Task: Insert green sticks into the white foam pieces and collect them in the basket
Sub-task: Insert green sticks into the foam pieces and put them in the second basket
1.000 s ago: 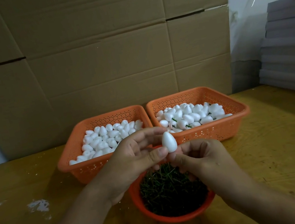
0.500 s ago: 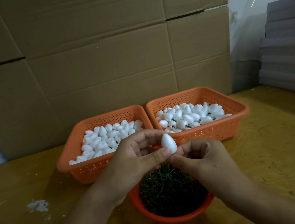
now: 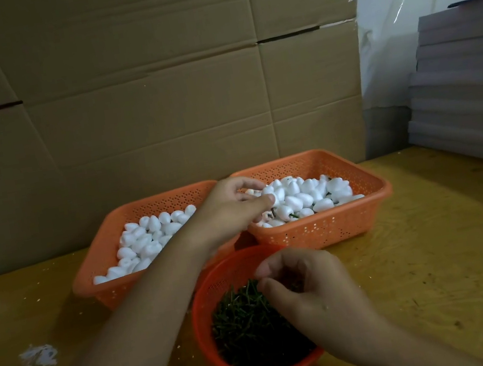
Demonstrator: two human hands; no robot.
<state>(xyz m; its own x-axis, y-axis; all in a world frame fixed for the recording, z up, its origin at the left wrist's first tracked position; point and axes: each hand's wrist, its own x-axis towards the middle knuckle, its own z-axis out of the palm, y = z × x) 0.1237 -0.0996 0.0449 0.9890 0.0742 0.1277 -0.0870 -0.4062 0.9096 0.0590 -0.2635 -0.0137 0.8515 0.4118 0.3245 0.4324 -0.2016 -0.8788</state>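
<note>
Right basket [image 3: 321,228] holds many stuck foam pieces [image 3: 303,196]; left basket [image 3: 117,286] remains full. Left hand [image 3: 231,207] pinches one piece; right hand [image 3: 311,286] curls into sticks [image 3: 244,319], grip contents unclear.

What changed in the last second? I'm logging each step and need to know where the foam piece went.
The left hand moved from over the round basket to the right basket, fingertips at the foam pieces; whether it has let go is unclear. The right hand dropped into the green sticks, fingers curled. All three baskets stayed put.
</note>
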